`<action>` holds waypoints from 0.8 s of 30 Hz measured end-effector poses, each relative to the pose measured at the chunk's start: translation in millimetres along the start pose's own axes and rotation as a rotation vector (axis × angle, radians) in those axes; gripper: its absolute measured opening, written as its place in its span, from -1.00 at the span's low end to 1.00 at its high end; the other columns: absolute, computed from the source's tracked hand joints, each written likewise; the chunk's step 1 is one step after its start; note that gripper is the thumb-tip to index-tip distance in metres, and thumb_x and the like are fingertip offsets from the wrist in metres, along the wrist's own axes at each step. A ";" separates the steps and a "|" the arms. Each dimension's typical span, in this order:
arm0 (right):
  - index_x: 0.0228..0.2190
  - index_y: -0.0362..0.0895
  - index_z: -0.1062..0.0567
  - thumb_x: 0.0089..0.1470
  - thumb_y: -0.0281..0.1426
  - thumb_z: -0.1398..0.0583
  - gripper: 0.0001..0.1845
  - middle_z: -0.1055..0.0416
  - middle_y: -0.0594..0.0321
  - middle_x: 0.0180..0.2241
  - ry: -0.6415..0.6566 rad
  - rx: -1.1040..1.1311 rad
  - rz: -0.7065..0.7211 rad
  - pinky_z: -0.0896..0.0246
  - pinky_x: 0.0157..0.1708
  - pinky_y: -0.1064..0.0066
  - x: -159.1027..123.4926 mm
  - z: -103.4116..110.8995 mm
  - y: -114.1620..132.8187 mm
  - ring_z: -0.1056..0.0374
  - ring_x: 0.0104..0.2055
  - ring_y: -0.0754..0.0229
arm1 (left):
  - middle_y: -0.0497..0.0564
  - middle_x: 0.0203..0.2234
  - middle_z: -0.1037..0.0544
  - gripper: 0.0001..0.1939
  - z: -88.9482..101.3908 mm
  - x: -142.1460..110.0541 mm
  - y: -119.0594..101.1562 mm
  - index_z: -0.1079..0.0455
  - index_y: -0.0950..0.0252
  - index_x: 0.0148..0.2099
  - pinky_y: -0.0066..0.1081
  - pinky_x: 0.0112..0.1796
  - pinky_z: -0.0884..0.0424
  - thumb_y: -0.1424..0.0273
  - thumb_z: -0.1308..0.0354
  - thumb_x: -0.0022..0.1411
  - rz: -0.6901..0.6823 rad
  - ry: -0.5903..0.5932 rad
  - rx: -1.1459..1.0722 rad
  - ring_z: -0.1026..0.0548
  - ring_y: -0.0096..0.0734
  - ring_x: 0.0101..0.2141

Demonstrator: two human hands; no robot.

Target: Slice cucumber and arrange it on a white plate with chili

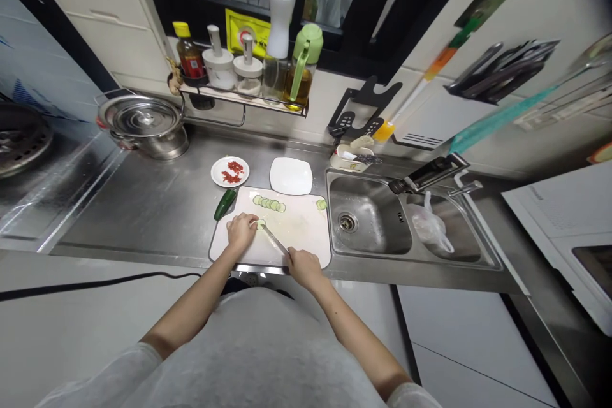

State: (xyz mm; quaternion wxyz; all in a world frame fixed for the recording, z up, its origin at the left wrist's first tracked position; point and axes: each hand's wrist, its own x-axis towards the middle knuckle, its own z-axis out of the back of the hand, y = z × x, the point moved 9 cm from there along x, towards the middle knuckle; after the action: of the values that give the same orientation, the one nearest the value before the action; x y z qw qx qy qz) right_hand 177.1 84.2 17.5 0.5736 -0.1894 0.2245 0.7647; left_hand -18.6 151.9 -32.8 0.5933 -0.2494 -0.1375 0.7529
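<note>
On a white cutting board point(306, 236), my left hand point(242, 231) is closed, its fingertips at the edge of a pale green cucumber slice point(261, 224). My right hand point(305, 266) grips a kitchen knife point(274, 241) by its handle, the blade pointing up and left with its tip at that slice. Behind it, several overlapping cucumber slices point(269, 204) lie in a row. A small cucumber stack point(322, 204) sits at the board's right corner. A dark green cucumber piece point(224, 204) rests against the left edge of the board.
Behind the board stand a plate of chopped red pieces point(224, 172) and a white square plate point(291, 176). A steel sink point(368, 210) lies right, holding a plastic bag point(430, 223). A lidded pot point(148, 127) stands left; a condiment shelf point(243, 97) hangs above.
</note>
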 end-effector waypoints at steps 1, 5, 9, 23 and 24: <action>-0.10 -0.13 -0.39 0.27 -0.36 0.10 -0.67 -0.51 0.01 -0.22 0.004 -0.003 -0.004 -0.16 -0.23 0.33 0.1 -0.3 0.8 -0.43 -0.13 0.04 | 0.06 -0.12 -0.52 -0.74 -0.2 -0.2 0.1 -0.49 0.14 -0.10 -0.17 -0.05 -0.18 0.34 -0.02 0.23 0.001 -0.001 -0.003 -0.38 -0.15 -0.05; -0.08 -0.15 -0.37 0.23 -0.43 0.07 -0.70 -0.50 -0.03 -0.22 0.026 -0.012 -0.019 -0.17 -0.24 0.31 1.2 -3.2 7.0 -0.43 -0.13 0.01 | 0.05 -0.13 -0.52 -0.75 -0.5 -0.7 0.3 -0.48 0.13 -0.11 -0.16 -0.05 -0.17 0.34 -0.02 0.23 0.003 -0.003 -0.004 -0.38 -0.14 -0.05; -0.08 -0.17 -0.35 0.17 -0.49 0.03 -0.69 -0.50 -0.05 -0.22 0.059 -0.010 -0.043 -0.19 -0.27 0.32 3.1 -7.4 13.0 -0.44 -0.13 0.00 | 0.05 -0.13 -0.52 -0.76 -0.1 -0.7 -0.2 -0.48 0.12 -0.11 -0.16 -0.06 -0.16 0.34 -0.03 0.23 0.003 -0.002 0.003 -0.38 -0.13 -0.05; -0.07 -0.19 -0.36 0.13 -0.51 0.00 -0.67 -0.50 -0.05 -0.20 0.084 0.016 -0.022 -0.23 -0.23 0.31 17.2 -9.9 18.0 -0.42 -0.09 0.02 | 0.05 -0.16 -0.53 -0.78 1.0 1.7 -0.8 -0.46 0.13 -0.12 -0.16 -0.08 -0.17 0.33 -0.03 0.23 0.000 0.011 0.006 -0.37 -0.13 -0.06; -0.07 -0.19 -0.36 0.13 -0.51 0.01 -0.67 -0.50 -0.05 -0.19 0.079 0.017 -0.017 -0.23 -0.24 0.31 17.9 -9.6 18.3 -0.43 -0.10 0.02 | 0.05 -0.16 -0.53 -0.77 1.5 1.5 -1.4 -0.46 0.13 -0.12 -0.16 -0.08 -0.16 0.33 -0.03 0.23 -0.004 0.012 0.003 -0.37 -0.13 -0.06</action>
State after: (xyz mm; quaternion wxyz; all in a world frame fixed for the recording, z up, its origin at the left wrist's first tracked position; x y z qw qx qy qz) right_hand 155.0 88.6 2.0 0.5723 -0.2164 0.2518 0.7499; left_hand -18.5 153.8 -31.2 0.5961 -0.2526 -0.1331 0.7505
